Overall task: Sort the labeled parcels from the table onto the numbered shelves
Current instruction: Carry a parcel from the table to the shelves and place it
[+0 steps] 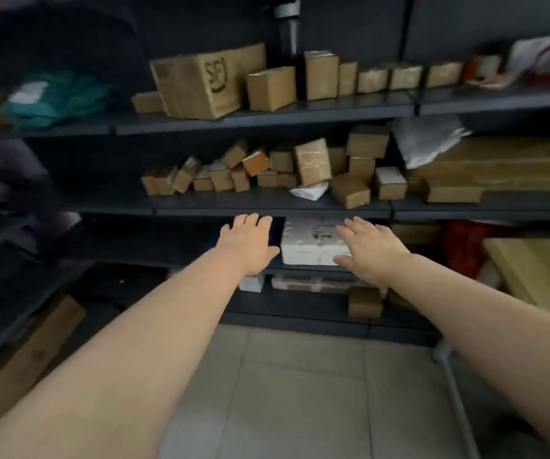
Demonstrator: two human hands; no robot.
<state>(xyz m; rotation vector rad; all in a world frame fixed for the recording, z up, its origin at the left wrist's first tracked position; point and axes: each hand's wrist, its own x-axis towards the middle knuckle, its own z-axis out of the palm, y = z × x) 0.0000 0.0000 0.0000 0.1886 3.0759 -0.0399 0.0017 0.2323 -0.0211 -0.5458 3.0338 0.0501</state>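
Far left, upper board: teal soft-plastic bag [56, 97], blurred. Right of it, a large brown cardboard box with a printed logo [205, 82]. Small brown cartons [220, 177] are heaped on the board below. All sit on the dark grey metal shelving [267, 209].

Left hand [250, 248]: fingers straight, slightly spread, holding nothing; it reaches into the third level, just left of the white rectangular foam parcel [310, 243].

The parcel lies flat on the third board with a label on top, print unreadable.

Right hand [374, 251]: fingers straight and spread over the parcel's right end, thumb at its lower front corner; contact cannot be told.

Far right, same level: red soft bundle [462, 250].
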